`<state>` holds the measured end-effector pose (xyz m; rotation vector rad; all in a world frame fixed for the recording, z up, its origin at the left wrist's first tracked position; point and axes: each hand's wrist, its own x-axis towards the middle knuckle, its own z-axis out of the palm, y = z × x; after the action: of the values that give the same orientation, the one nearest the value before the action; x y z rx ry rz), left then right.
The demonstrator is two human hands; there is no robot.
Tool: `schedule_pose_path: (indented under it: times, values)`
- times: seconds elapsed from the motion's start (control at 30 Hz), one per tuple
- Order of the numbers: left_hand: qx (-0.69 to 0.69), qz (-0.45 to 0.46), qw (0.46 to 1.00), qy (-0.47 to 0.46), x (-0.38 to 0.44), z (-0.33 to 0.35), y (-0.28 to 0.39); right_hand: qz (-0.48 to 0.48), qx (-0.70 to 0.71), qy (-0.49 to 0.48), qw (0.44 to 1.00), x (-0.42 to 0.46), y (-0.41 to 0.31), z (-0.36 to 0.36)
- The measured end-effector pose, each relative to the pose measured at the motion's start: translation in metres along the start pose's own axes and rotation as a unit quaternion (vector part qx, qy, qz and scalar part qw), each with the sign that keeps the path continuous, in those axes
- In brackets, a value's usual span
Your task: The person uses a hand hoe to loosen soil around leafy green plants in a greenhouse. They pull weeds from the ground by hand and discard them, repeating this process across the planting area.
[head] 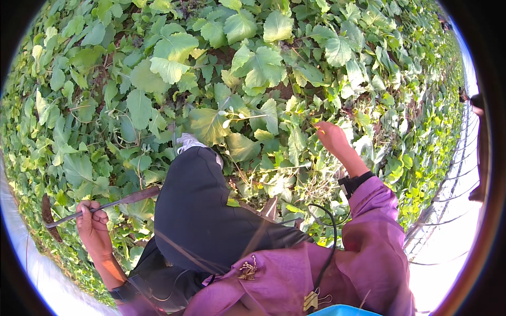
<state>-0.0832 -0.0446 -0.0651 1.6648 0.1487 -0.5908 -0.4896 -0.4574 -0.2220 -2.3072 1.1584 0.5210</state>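
My left hand [93,225] is closed round the metal shank of a hand hoe [138,196]. The hoe's brown, curved blade [48,215] sticks out past the fingers on the left, and its thicker brown end points towards my bent knee. My right hand [335,138] reaches down into the leafy plants [261,67], its fingers curled. Small yellow-green and reddish plant bits show at the fingertips; whether they are pinched is hidden. Left of this hand, a thin stem with pale oval buds [231,116] lies over broad leaves.
My black-trousered knee [193,197] and white shoe [189,141] are among the plants. A wooden piece [269,208] stands by my thigh. A black cable [334,233] loops up from a binder clip [311,300] on my purple garment. Dry, pale stems [320,185] lie below my right hand.
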Motion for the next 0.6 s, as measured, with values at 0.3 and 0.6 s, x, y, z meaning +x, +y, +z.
schedule_pose_path:
  times: [0.3, 0.6]
  values:
    - [-0.050, 0.057, 0.960, -0.268, 0.027, 0.104, 0.080, -0.449, 0.322, -0.061, 0.831, 0.025, -0.244, -0.068]
    - [0.132, 0.015, 0.922, -0.365, -0.005, 0.174, 0.082, -0.298, 0.329, -0.048, 0.895, -0.010, -0.213, -0.086]
